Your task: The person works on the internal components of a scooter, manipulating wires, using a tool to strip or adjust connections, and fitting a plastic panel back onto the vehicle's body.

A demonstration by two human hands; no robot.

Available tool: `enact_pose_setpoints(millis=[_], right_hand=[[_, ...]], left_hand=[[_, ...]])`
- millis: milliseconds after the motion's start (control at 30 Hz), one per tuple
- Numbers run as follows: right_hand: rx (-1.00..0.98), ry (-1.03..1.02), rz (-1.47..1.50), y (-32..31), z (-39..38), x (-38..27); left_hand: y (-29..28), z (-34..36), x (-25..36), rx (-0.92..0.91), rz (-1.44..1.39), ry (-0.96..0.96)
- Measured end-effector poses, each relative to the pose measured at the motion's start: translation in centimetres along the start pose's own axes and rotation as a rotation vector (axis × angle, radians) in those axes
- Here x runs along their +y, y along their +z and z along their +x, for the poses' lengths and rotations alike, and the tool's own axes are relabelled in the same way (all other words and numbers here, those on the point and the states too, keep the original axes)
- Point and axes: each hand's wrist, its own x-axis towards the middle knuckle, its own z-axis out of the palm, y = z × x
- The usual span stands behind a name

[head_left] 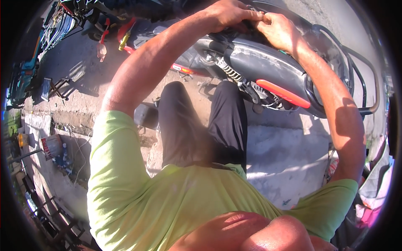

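Observation:
Over the top of a dark motorbike (259, 58), both hands come together at the upper edge of the view. My left hand (226, 16) is bent, its fingers pressed together where they meet the other hand. My right hand (279, 31) is also closed, thumb and fingers pinched close to the left fingertips. Whatever lies between the fingers is too small or hidden to name. Below them, the motorbike shows a coil-spring shock absorber (229, 70), a long red side piece (282, 93) and a dusty dark side panel.
A black tubular rail (372, 69) curves around the bike's right end. My knees (226, 94) are close to its near side. Left of me, a small metal frame (58, 88) stands on the concrete ground (90, 79). Farther back are red-and-yellow parts (124, 39).

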Motion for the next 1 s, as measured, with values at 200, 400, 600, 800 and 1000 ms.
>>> enact_pose_setpoints(millis=[200,400,600,800,1000], right_hand=[[0.056,-0.059,-0.043,-0.7,-0.7,-1.3],[0.088,-0.089,-0.139,0.0,0.4,0.3],[-0.070,-0.127,-0.047,-0.5,0.3,-0.8],[-0.115,-0.118,-0.009,-0.3,0.4,0.0],[-0.104,-0.199,-0.031,-0.1,0.5,0.0]], left_hand=[[-0.2,-0.1,-0.3,-0.059,-0.119,0.054],[-0.4,-2.2,3.2,0.232,0.233,-0.079],[-3.1,-0.2,0.7,-0.160,0.296,0.386],[-3.0,0.0,1.1,-0.166,0.472,0.293],[-3.1,-0.4,1.5,-0.161,0.526,0.333]])
